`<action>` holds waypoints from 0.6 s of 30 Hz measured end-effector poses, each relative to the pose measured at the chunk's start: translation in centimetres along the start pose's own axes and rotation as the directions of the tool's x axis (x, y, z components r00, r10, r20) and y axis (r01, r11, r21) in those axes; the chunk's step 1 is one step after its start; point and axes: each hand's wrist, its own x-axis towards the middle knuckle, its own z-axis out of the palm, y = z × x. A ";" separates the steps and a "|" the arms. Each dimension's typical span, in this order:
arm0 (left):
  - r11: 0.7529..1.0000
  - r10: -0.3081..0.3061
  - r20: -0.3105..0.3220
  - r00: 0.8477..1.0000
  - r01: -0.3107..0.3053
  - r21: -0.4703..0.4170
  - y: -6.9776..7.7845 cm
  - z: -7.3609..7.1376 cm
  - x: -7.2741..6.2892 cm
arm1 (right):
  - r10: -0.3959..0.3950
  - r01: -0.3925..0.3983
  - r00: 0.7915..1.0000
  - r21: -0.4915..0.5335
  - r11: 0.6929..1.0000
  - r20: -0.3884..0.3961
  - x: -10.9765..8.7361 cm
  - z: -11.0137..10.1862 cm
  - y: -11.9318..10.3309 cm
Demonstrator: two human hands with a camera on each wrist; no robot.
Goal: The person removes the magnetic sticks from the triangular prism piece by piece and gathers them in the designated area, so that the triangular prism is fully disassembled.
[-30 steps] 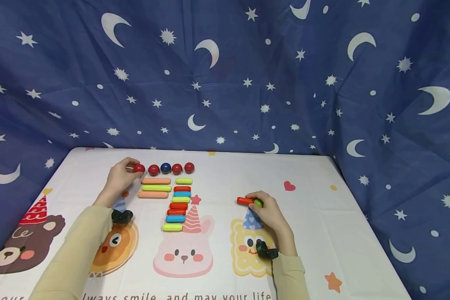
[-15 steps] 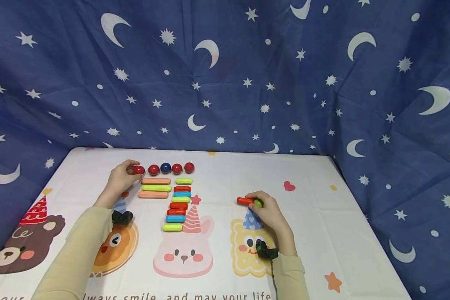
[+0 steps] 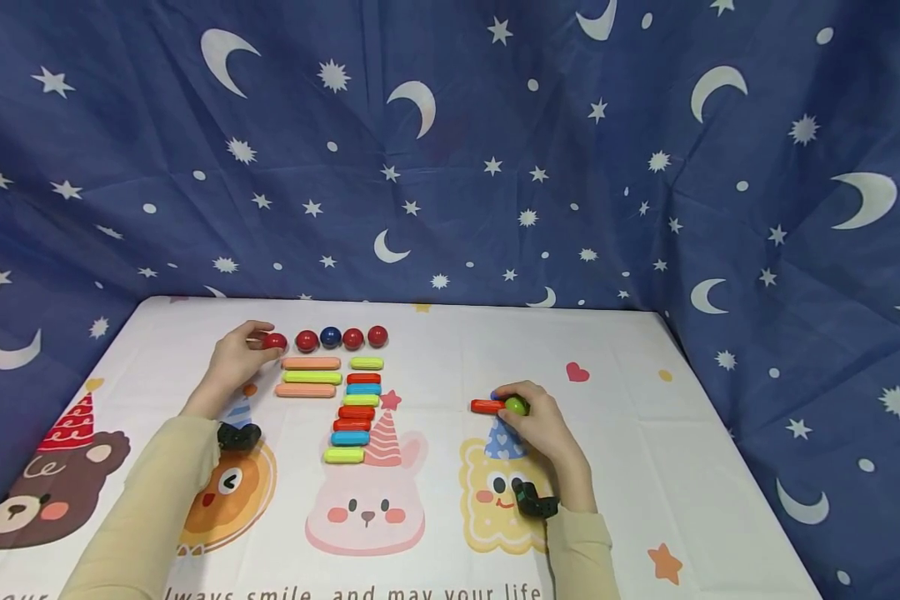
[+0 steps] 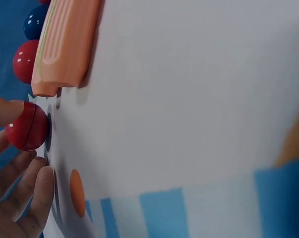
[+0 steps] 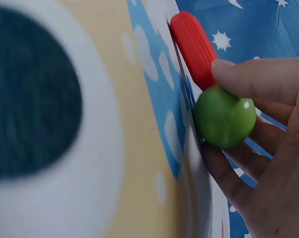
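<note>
At the left end of a row of balls, my left hand (image 3: 234, 357) pinches a glossy red ball (image 4: 34, 130) between thumb and fingers. A small gap parts it from the neighbouring red ball (image 3: 307, 341). Over on the right, my right hand (image 3: 537, 419) holds a green ball (image 5: 223, 118) in its curled fingers. A short red ridged stick (image 5: 193, 47) meets that ball end-on and points left; my right thumb overlaps the joint. In the right wrist view, the ball and stick are close against the tablecloth.
The row continues with a blue ball (image 3: 331, 337) and more red balls. Below lie longer sticks, orange (image 3: 311, 363) and yellow-green (image 3: 312, 377). A column of short sticks (image 3: 357, 412) runs down beside them. A starry blue curtain (image 3: 450, 167) stands behind the white printed tablecloth (image 3: 435, 358).
My left hand has shifted the red ball slightly left and toward me, widening its gap from the row. The red stick in my right hand has dipped a little toward me.
</note>
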 end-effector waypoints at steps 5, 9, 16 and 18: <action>1.000 0.002 -0.021 1.000 -0.002 -0.008 0.2 -0.4 -0.4 | 0.001 -0.001 1.000 -0.011 1.000 -0.002 -0.1 -0.4 0.2; 0.999 0.020 -0.059 0.998 -0.022 -0.024 0.4 -0.8 -0.9 | 0.010 -0.010 1.000 -0.019 1.000 0.006 -0.1 -0.6 0.3; 0.992 0.117 -0.180 0.977 -0.123 -0.023 2.3 -1.3 -2.2 | 0.021 -0.020 1.000 -0.018 1.000 0.012 -0.2 -0.8 0.4; 0.989 0.138 -0.192 0.972 -0.147 -0.032 3.2 -0.9 -2.5 | 0.021 -0.020 1.000 -0.020 1.000 0.013 -0.3 -0.8 0.3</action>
